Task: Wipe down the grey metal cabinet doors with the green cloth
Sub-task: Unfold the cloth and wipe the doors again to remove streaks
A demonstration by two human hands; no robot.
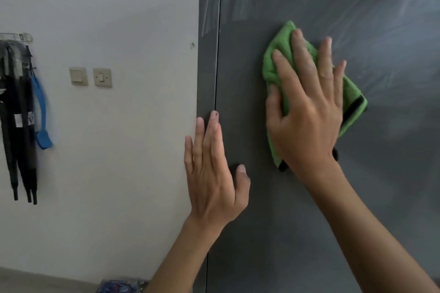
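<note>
The green cloth (pixel 273 66) lay folded flat against the grey cabinet door (pixel 309 233), its long axis running roughly from 12 to 6 o'clock, with one corner jutting out toward 4 o'clock. The right grip (pixel 307 112) covered most of it: fingers spread and nearly straight, pointing to about 12 o'clock, the palm pressing the cloth to the metal rather than clutching it. The cloth therefore sat directly beneath that grip, with green showing mainly at its 10 and 4 o'clock sides.

Pale wipe streaks (pixel 357 7) marked the door from 12 to 2 o'clock of the cloth. The panel from 6 to 8 o'clock looked duller, so the next stroke probably had to go down that way.

At 8 o'clock of the cloth, the left grip (pixel 212 173) rested flat and empty, its fingers straight, over the door seam (pixel 217 54). Beyond it at 9 o'clock, the wall carried two switches (pixel 90 76) and hanging umbrellas (pixel 16 114).
</note>
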